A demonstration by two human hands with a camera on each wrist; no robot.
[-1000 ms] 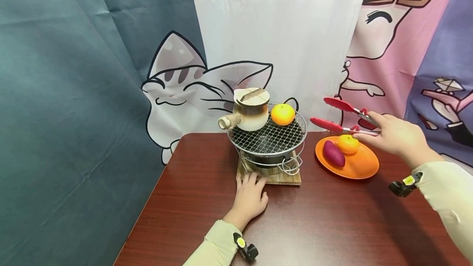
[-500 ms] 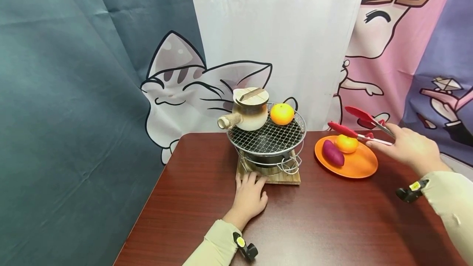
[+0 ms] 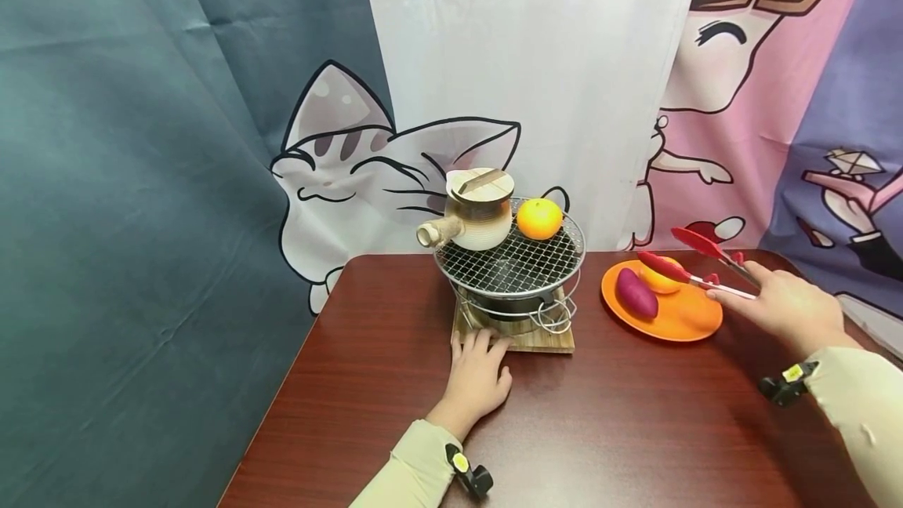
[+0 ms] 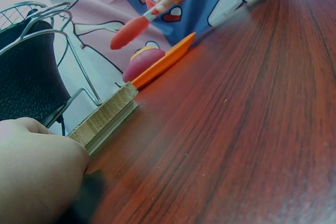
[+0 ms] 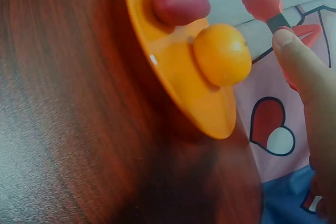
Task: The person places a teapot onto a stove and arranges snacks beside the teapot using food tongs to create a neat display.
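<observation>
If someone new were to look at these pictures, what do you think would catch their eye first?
Probably the red tongs, held spread in the right hand near the bright orange plate, which carries a purple sweet-potato-like item and an orange fruit. Next might come the lidded pot and a second orange fruit on the round mesh grill, with a large cartoon cat on the backdrop behind.

The grill (image 3: 509, 274) bears a pot (image 3: 487, 230) back left, a mandarin (image 3: 539, 219) back right; to its right, a plate (image 3: 690, 317) holds a tuber (image 3: 636, 293), perhaps touching another mandarin (image 5: 222, 54).
</observation>
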